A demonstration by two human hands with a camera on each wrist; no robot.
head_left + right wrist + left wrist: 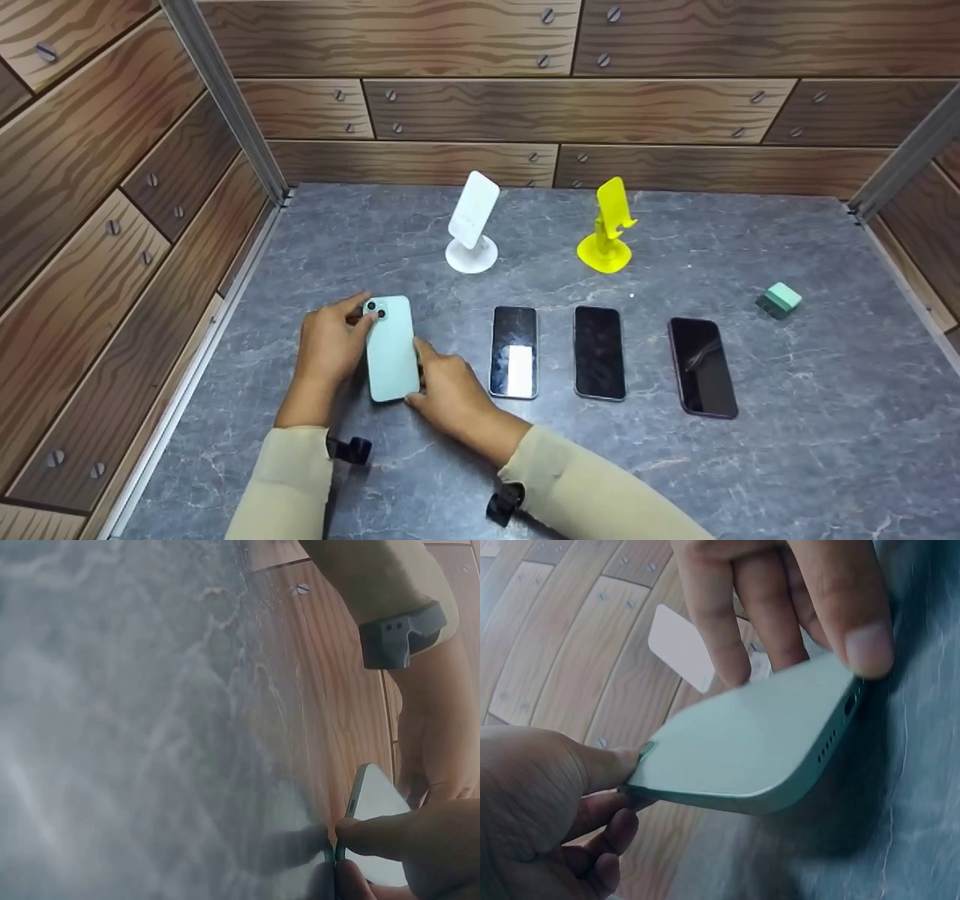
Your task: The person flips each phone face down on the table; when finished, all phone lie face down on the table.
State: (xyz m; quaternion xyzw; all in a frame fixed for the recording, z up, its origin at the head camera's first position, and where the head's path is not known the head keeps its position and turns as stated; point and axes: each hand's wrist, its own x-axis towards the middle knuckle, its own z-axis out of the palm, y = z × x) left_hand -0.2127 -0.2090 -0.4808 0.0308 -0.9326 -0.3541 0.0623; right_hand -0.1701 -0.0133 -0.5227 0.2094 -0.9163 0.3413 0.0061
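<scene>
A mint-green phone (391, 352) is held back side up, its dark camera lenses at the far left corner. My left hand (330, 341) pinches that upper corner, thumb beside the lenses. On the opposite side, my right hand (454, 382) grips the lower right edge, with its thumb at the bottom corner near the charging port. In the left wrist view the phone (735, 742) looks tilted, with shadow on the table beneath it. The right wrist view shows the right thumb and a fingertip on the phone's edge (375, 802).
Right of the hands, three dark-screened phones lie in a row: one with a bright reflection (514, 352), a middle one (599, 352), and a right one (703, 367). Behind stand a white phone stand (472, 217) and a yellow one (609, 229). A small green block (780, 298) lies far right.
</scene>
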